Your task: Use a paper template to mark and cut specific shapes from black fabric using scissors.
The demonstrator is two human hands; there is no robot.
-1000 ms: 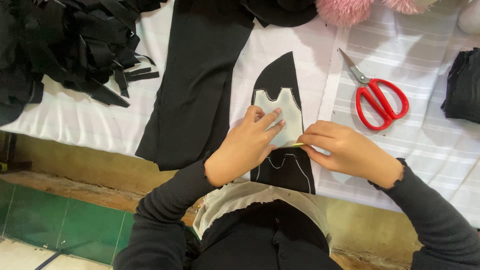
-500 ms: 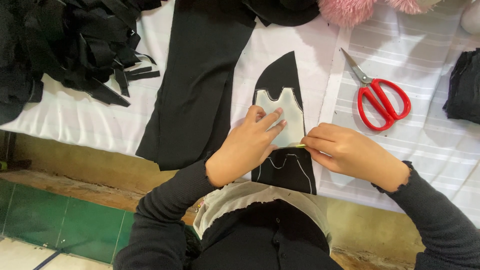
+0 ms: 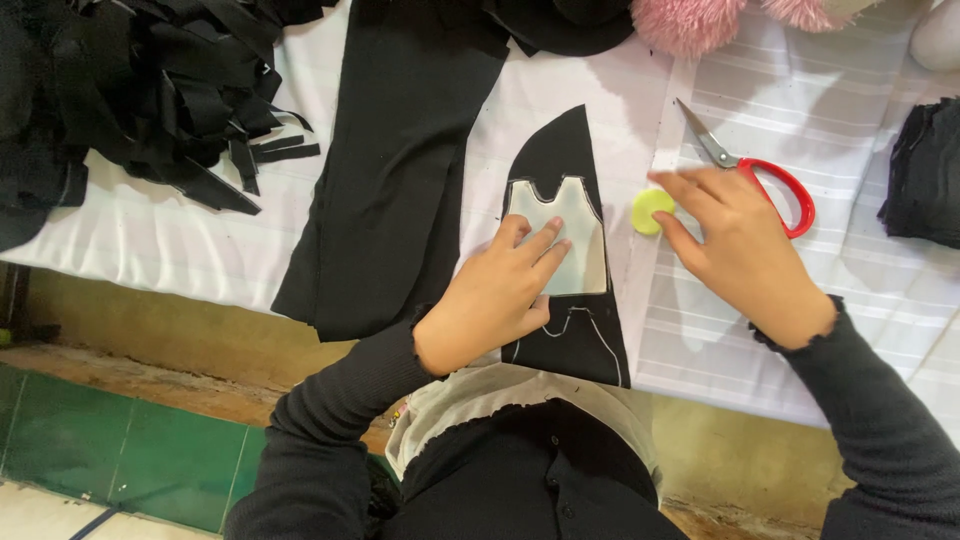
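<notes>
Black cloth piece (image 3: 565, 230) lies on the white-covered worktop (image 3: 150, 230), chalk outline visible at its lower end. Pale template (image 3: 570, 225) rests on it. Left hand (image 3: 495, 300) presses flat on the template, fingers spread, gripping nothing. Right hand (image 3: 740, 250), right of the cloth, open, fingertips touching yellow chalk (image 3: 650, 210). Scissors (image 3: 760, 175) partly under that hand.

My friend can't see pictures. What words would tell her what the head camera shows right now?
A person's left hand presses a pale paper pattern flat on a piece of black fabric marked with chalk lines, while the right hand touches a round yellow chalk disc beside red-handled scissors. They lie on a white striped cloth, with black fabric scraps piled at the far left.
</notes>
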